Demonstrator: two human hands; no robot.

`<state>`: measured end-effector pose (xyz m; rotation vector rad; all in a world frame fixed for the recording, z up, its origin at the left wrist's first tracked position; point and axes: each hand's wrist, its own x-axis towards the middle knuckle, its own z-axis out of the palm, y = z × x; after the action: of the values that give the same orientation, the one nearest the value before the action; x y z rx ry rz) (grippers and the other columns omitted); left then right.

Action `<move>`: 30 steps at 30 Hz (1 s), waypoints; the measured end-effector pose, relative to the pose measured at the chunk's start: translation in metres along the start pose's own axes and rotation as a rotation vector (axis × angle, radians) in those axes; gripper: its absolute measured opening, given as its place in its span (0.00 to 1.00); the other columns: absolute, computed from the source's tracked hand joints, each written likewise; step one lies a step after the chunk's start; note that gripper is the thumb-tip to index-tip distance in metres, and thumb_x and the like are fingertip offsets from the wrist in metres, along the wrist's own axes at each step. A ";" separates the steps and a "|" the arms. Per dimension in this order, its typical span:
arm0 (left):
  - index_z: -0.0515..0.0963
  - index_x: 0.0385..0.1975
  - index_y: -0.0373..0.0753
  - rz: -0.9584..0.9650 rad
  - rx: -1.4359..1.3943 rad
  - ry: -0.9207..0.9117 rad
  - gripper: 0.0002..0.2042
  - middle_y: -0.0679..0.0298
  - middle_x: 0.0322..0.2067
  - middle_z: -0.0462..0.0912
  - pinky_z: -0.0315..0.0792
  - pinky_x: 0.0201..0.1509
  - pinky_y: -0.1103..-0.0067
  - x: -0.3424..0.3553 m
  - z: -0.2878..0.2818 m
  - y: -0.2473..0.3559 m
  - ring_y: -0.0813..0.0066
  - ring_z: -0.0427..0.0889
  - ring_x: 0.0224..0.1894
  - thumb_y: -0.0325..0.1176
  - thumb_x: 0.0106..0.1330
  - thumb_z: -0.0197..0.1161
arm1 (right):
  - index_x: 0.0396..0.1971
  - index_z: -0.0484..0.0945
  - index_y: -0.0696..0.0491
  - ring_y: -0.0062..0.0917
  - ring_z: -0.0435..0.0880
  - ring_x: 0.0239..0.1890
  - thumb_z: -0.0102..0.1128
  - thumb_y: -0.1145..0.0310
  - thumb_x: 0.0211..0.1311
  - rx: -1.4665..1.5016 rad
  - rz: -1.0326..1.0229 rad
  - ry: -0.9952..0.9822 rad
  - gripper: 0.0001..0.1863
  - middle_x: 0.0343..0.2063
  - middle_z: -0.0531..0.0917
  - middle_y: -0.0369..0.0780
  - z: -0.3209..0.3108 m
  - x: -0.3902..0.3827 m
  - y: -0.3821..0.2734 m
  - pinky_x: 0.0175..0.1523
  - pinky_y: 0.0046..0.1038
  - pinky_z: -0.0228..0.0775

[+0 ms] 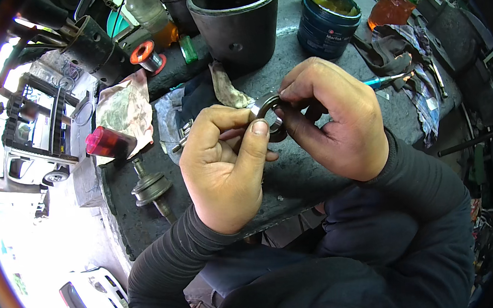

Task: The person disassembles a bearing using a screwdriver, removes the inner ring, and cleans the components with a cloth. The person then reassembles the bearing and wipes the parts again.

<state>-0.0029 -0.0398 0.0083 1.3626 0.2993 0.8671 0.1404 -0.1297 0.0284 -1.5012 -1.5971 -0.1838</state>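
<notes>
My left hand (227, 167) and my right hand (331, 124) meet above the dark, worn workbench (338, 147), both closed on a small dark metal ring (267, 106). My left thumb presses its near left side, and my right fingertips pinch its upper right. Some shiny small metal cylinders (184, 135) lie behind my left hand, partly hidden. To the lower left rests a metal shaft with a round grooved part (151, 190). A stained work glove (227, 89) lies behind my hands, and a blue-handled tool (380, 82) is right of my right hand.
A large black cylinder (233, 27), an open grease tub (329, 26), a green-topped bottle (391, 3), a solder spool (147, 57) and rags (126, 94) line the back. A red container (109, 141) sits left. Vehicles (99, 304) stand beyond the bench's left edge.
</notes>
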 end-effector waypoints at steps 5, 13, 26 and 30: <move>0.70 0.40 0.29 0.025 -0.039 -0.005 0.07 0.59 0.40 0.75 0.80 0.43 0.79 0.002 0.002 -0.006 0.78 0.79 0.40 0.19 0.64 0.59 | 0.31 0.74 0.59 0.25 0.80 0.28 0.66 0.87 0.43 -0.027 -0.052 0.059 0.14 0.30 0.78 0.41 -0.001 0.001 0.001 0.31 0.22 0.72; 0.70 0.39 0.28 0.001 -0.089 0.000 0.08 0.58 0.39 0.76 0.78 0.46 0.79 0.001 0.000 -0.007 0.79 0.79 0.40 0.17 0.63 0.59 | 0.31 0.75 0.59 0.23 0.80 0.28 0.65 0.87 0.43 0.006 0.011 0.090 0.13 0.30 0.78 0.40 0.002 0.002 -0.001 0.30 0.21 0.71; 0.69 0.38 0.29 0.036 0.019 -0.037 0.04 0.56 0.39 0.78 0.82 0.43 0.76 0.003 -0.002 -0.008 0.75 0.82 0.39 0.19 0.66 0.55 | 0.29 0.76 0.61 0.16 0.78 0.32 0.63 0.87 0.47 0.245 0.281 0.013 0.09 0.30 0.78 0.38 -0.001 -0.001 0.000 0.36 0.16 0.71; 0.69 0.39 0.30 0.028 0.084 -0.099 0.04 0.55 0.39 0.79 0.83 0.42 0.74 0.004 -0.005 -0.006 0.73 0.83 0.39 0.21 0.68 0.54 | 0.28 0.76 0.61 0.17 0.78 0.32 0.63 0.89 0.46 0.236 0.245 0.010 0.09 0.30 0.78 0.38 -0.001 -0.003 0.004 0.36 0.17 0.71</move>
<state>-0.0012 -0.0332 0.0024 1.4859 0.2428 0.8153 0.1435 -0.1312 0.0251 -1.4907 -1.3601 0.1314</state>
